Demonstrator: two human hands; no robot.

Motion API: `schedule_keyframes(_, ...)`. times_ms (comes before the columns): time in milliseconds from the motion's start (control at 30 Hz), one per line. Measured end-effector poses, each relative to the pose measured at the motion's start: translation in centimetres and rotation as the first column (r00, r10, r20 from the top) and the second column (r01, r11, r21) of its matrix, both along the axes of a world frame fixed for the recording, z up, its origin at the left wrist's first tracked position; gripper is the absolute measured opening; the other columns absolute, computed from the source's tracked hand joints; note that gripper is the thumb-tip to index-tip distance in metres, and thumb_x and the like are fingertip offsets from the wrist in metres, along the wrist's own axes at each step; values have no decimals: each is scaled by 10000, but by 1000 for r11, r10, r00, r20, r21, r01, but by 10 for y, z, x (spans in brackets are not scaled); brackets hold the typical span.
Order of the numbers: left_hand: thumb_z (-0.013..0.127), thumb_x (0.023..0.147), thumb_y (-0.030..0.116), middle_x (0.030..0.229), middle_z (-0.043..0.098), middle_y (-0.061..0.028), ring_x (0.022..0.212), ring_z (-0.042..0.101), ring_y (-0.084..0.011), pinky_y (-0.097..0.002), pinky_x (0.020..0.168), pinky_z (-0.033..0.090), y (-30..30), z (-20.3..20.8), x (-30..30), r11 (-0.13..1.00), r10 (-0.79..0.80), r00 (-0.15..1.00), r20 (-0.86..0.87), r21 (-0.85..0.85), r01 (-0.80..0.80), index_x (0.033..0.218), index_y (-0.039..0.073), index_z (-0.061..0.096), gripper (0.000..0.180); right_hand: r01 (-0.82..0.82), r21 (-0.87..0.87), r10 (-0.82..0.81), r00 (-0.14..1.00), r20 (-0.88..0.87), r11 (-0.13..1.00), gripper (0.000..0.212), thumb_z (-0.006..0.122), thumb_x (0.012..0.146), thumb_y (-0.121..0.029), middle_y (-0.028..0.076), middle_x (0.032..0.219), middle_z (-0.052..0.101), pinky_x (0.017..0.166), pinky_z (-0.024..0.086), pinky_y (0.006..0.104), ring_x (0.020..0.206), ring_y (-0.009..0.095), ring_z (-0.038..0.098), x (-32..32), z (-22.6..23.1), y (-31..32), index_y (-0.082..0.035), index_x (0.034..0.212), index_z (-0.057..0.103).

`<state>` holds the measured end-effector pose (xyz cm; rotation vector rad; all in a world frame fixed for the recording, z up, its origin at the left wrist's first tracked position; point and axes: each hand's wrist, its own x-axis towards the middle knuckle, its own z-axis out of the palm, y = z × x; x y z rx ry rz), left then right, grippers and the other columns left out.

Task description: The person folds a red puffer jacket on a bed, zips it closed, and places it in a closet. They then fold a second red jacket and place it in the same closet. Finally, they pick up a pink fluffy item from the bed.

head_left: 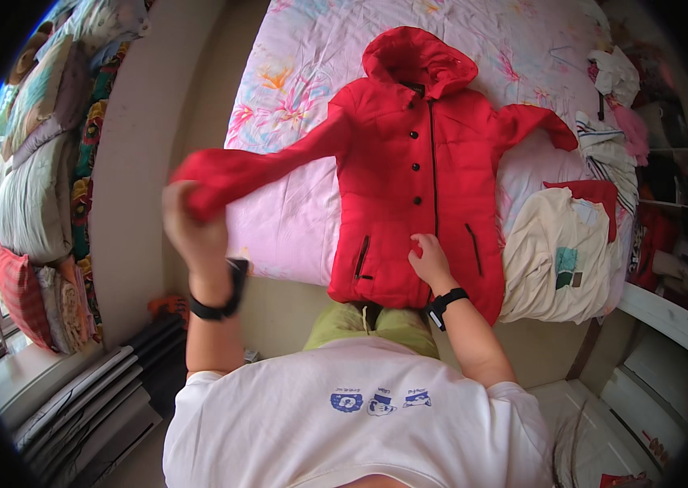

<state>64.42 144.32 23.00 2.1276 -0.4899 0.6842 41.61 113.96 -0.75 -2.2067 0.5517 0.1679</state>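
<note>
Nearest me, my right hand point(429, 259) rests flat and open on the lower front of the red hooded jacket point(417, 171), which lies face up on the flowered bedsheet point(295, 98). My left hand point(192, 221) is clenched around the cuff of the jacket's sleeve point(262, 167), lifted off the bed's edge. A cream shirt point(551, 252) lies just beside the jacket.

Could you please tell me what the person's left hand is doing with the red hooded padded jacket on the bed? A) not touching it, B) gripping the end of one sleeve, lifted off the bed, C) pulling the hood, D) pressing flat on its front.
B: the left hand grips the sleeve end of the red hooded padded jacket, raised beyond the bed's edge.
</note>
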Motion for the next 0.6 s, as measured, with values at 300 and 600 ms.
schedule_keyframes(300, 638, 905, 193, 1020, 652, -66, 884, 616, -151, -275, 783, 493, -88, -74, -53, 608, -745, 61, -664, -640, 469, 1155, 25, 575, 307, 713, 566, -356, 699, -620, 415, 527, 539, 900, -447, 121, 1224, 553, 925, 437, 410, 1032, 244, 588, -104, -21, -57, -52, 1247, 497)
schedule_keyframes(600, 646, 842, 491, 1269, 550, -226, 1153, 549, -272, -336, 936, 441, -49, -301, -43, 997, -79, 53, -995, -79, 7, 1338, -22, 459, 738, 726, 667, -750, 533, -392, 166, 481, 598, 904, -239, 73, 1217, 563, 1009, 372, 378, 1127, 191, 516, -108, -24, -71, -27, 1315, 466)
